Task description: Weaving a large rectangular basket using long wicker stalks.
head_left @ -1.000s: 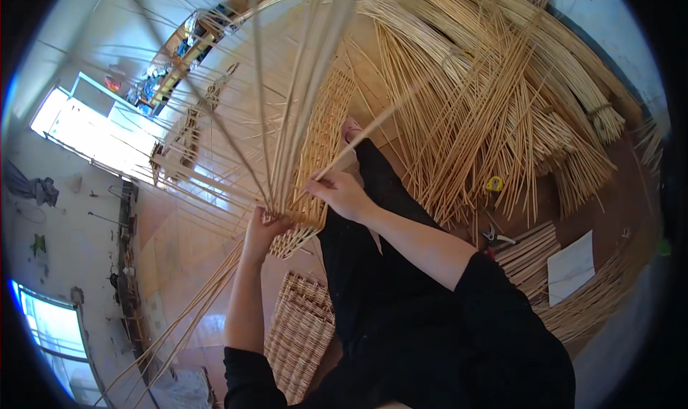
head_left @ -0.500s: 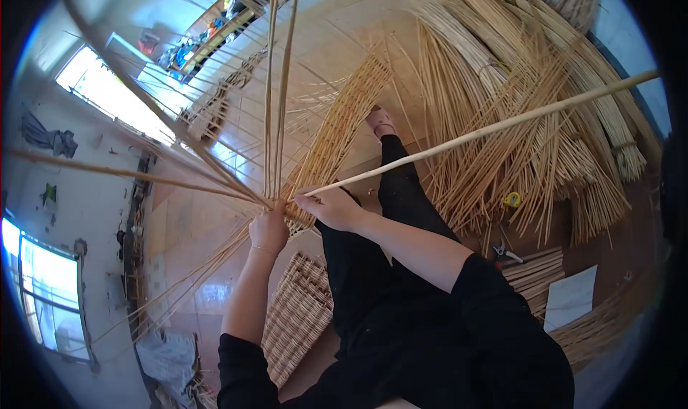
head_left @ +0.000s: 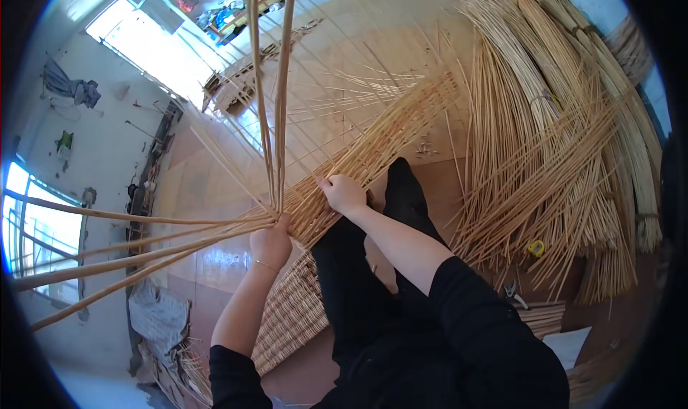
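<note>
A long woven wicker panel [head_left: 401, 126] slants from my knees toward the far right, with thin stakes standing up along its far side. At its near left end my left hand [head_left: 271, 243] is closed around the bases of several willow rods. Some of these upright rods [head_left: 280, 86] rise away from me, while other rods [head_left: 136, 253] fan out to the left. My right hand [head_left: 345, 194] grips the panel's edge a little farther right, thumb on top; its other fingers are partly hidden. Beneath my left forearm lies a tightly woven wicker piece [head_left: 295, 314].
Loose rods [head_left: 530, 187] and tied bundles [head_left: 534, 79] cover the floor at the right. Pruning shears [head_left: 516, 296] and a yellow tape measure [head_left: 535, 248] lie near them. Grey cloth [head_left: 159, 321] sits at the lower left, by the wall.
My right hand has let go of the long pale rod that stretched right and now grips the panel. Rods at my left hand have swung toward the left. The whole view has shifted.
</note>
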Tool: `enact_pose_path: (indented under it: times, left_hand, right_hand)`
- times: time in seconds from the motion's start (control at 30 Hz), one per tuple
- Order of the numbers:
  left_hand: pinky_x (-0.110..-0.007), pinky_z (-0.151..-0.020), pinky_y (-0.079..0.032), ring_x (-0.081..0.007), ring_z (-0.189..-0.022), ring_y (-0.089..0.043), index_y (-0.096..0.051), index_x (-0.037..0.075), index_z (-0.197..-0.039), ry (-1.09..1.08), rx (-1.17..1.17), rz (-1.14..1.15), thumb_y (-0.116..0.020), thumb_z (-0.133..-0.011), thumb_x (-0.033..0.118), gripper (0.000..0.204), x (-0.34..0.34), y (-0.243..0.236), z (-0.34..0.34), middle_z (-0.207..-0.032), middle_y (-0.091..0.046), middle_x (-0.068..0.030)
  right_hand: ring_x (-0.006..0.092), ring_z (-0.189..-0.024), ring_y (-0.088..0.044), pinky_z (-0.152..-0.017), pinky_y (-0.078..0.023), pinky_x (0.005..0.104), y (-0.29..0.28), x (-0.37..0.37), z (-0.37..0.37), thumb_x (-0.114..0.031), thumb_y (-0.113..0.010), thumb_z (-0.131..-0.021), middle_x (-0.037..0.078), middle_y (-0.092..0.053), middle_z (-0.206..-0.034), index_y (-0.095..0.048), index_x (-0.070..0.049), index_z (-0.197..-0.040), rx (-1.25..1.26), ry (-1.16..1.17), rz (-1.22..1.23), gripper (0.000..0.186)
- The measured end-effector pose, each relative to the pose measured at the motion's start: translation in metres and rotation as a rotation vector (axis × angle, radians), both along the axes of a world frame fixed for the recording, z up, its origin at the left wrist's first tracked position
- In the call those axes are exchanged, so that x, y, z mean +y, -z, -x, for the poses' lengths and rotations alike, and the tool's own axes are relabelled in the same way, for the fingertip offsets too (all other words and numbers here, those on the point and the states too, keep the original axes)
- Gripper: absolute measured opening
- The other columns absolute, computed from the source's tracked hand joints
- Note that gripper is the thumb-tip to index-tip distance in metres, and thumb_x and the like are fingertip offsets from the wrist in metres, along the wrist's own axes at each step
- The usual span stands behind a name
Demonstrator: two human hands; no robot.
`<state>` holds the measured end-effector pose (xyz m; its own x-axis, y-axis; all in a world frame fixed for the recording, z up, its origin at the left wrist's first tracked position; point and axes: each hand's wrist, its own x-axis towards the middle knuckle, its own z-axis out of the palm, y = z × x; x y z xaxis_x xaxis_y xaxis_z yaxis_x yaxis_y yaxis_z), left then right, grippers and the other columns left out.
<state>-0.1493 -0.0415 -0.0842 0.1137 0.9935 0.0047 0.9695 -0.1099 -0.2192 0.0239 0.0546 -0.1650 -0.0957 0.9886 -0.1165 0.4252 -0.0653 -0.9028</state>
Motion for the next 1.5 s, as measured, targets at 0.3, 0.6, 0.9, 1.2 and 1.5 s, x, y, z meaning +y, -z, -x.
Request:
enact_pose_path:
  times: [0.3, 0.6, 0.9, 1.2, 1.5]
  left_hand:
    - [-0.044, -0.097, -0.04, -0.0368, -0.116, -0.052, -0.058, 0.014, -0.118, -0.062, -0.526, -0.027, -0.046, -0.088, 0.015, 0.033, 0.013, 0.082, 0.085, -0.116, -0.059, -0.0232]
    - [-0.045, -0.108, -0.03, -0.0374, -0.129, -0.039, -0.04, 0.01, -0.136, -0.359, -0.183, 0.284, -0.052, -0.076, 0.007, 0.061, -0.032, 0.079, 0.062, -0.135, -0.046, -0.0232]
    - [-0.041, -0.096, -0.042, -0.0414, -0.111, -0.052, -0.047, -0.003, -0.126, -0.471, -0.511, 0.085, -0.056, -0.084, 0.006, 0.043, -0.056, 0.111, 0.027, -0.119, -0.055, -0.027]
    - [-0.022, -0.045, -0.05, -0.0146, -0.057, -0.064, -0.048, 0.003, -0.111, -0.651, -1.682, 0.155, -0.052, -0.096, 0.022, 0.024, -0.012, 0.161, 0.045, -0.089, -0.058, -0.0067]
    - [-0.023, -0.048, -0.054, -0.0118, -0.073, -0.061, -0.057, 0.002, -0.094, -0.734, -1.929, -0.231, -0.059, -0.091, 0.017, 0.015, -0.024, 0.193, 0.03, -0.084, -0.058, -0.004]
  right_hand:
    - [0.032, -0.083, -0.065, -0.072, -0.048, 0.0437, 0.026, 0.005, 0.047, -0.048, -0.05, -0.089, 0.015, -0.068, -0.083, -0.07, -0.009, -0.083, 0.032, -0.14, 0.131, 0.044]
    - [0.029, -0.072, -0.066, -0.067, -0.051, 0.043, 0.087, -0.015, 0.086, -0.039, -0.044, -0.092, 0.015, -0.068, -0.075, -0.066, 0.0, -0.081, 0.079, -0.238, 0.15, 0.046]
    - [0.0134, -0.068, -0.061, -0.059, -0.049, 0.0275, 0.11, 0.004, 0.0, -0.011, -0.058, -0.091, 0.009, -0.063, -0.079, -0.043, 0.0, -0.098, 0.759, 0.071, 0.163, 0.02]
    - [0.0159, -0.074, -0.064, -0.064, -0.054, 0.0282, 0.1, 0.01, -0.01, -0.011, -0.055, -0.093, 0.013, -0.065, -0.092, -0.036, -0.006, -0.1, 0.664, -0.07, 0.314, 0.021]
    - [0.0344, -0.091, -0.063, -0.081, -0.051, 0.0366, 0.008, 0.031, 0.055, -0.006, -0.055, -0.091, 0.018, -0.061, -0.1, -0.045, -0.001, -0.112, 0.117, -0.779, -0.435, 0.025]
